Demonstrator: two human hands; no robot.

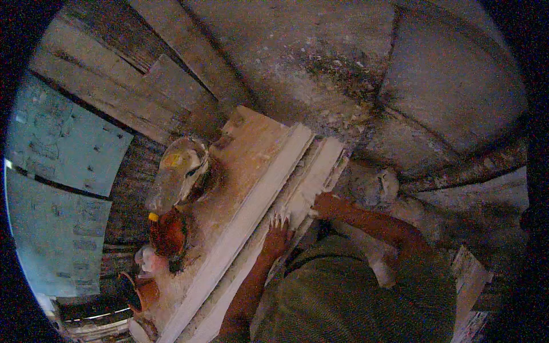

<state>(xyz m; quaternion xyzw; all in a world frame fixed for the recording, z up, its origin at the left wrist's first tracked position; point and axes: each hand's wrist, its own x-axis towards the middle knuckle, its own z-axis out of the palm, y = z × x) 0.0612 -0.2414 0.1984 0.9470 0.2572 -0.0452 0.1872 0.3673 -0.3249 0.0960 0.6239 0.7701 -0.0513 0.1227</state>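
Observation:
Two long whitish lengths, like plaster mouldings, lie side by side at a slant along the right part of a wooden bench. A dark gap runs between the left length (pixel 240 226) and the right length (pixel 303 191). My left hand (pixel 278 235) lies on the right length, its white-coated fingers stretched out and apart. Farther along, my right hand (pixel 326 204) rests at that length's outer edge, its whitened fingertips extended over the top. Neither hand appears to hold a loose thing. Dim light blurs the finer surface detail.
On the bench (pixel 243 154) stand a clear plastic bag or wrapped container (pixel 182 166), a reddish-brown vessel (pixel 168 233) and an orange-brown pot (pixel 147 292). Plank walling and bluish sheets (pixel 68 131) are at the left. Rubble (pixel 343 74) lies on the ground beyond.

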